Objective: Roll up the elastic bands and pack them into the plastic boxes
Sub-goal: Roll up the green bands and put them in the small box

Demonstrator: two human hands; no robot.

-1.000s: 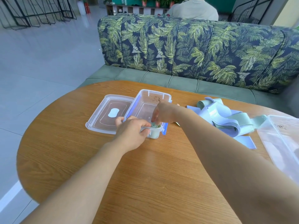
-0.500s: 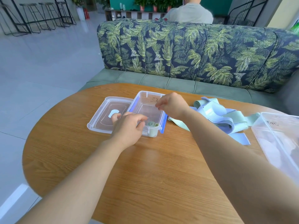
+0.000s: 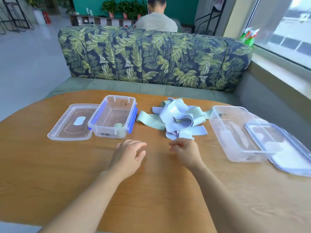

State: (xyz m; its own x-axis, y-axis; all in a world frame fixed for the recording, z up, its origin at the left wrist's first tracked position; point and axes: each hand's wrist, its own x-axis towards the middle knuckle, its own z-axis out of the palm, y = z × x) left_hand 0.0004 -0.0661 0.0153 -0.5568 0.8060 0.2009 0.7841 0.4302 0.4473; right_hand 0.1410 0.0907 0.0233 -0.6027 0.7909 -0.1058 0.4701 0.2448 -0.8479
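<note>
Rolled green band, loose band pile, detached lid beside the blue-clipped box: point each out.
rolled green band (image 3: 119,126), head view, top of the roll.
loose band pile (image 3: 176,117), head view, pale blue band at its middle.
detached lid (image 3: 67,130), head view, its flat clear panel.

a café-like lounge: leaf-print sofa (image 3: 154,58), wooden table (image 3: 151,182), potted plants (image 3: 124,7).

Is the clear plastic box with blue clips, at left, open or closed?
Open. The clear plastic box has no lid on; its clear lid lies flat beside it, and a rolled green band sits inside.
</note>
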